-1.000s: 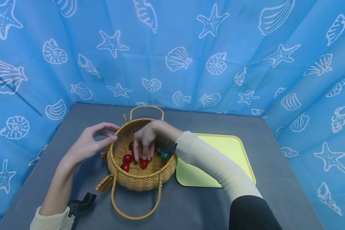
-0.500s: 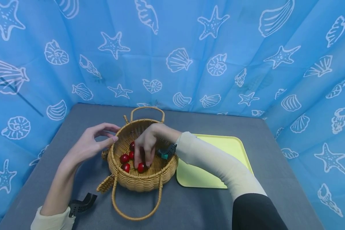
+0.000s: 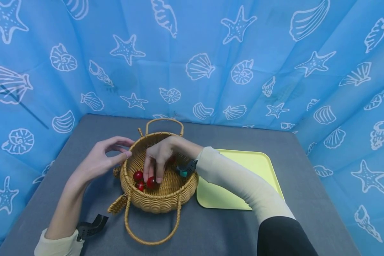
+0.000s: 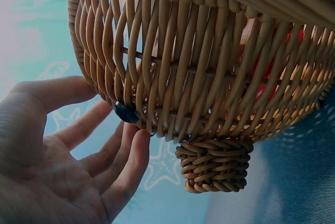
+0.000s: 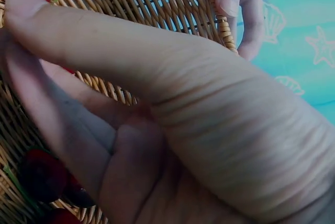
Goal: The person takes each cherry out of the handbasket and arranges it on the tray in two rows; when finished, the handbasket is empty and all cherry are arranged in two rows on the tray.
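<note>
A round wicker basket [image 3: 166,204] with two looped handles holds several dark red cherries [image 3: 138,175]. My right hand [image 3: 160,156] reaches down inside it, thumb and fingers pinching a cherry [image 3: 151,182] near the basket floor. In the right wrist view the thumb covers most of the fingertips, and more cherries [image 5: 43,176] with a green stem lie below the palm. My left hand [image 3: 99,156] rests at the basket's left rim. Its relaxed fingers [image 4: 125,174] touch the woven outer wall beside a black button-like bead [image 4: 125,112].
A pale yellow tray [image 3: 249,163] lies right of the basket, partly under the right sleeve [image 3: 243,181]. Small woven stubs [image 3: 117,204] stick out from the basket's side. Behind the grey table [image 3: 217,231] hangs a blue curtain [image 3: 185,35] with white sea-shell prints.
Inside the basket, my right hand has shifted slightly left, and the cherry at its fingertips has moved left with it. My left hand has stayed at the rim.
</note>
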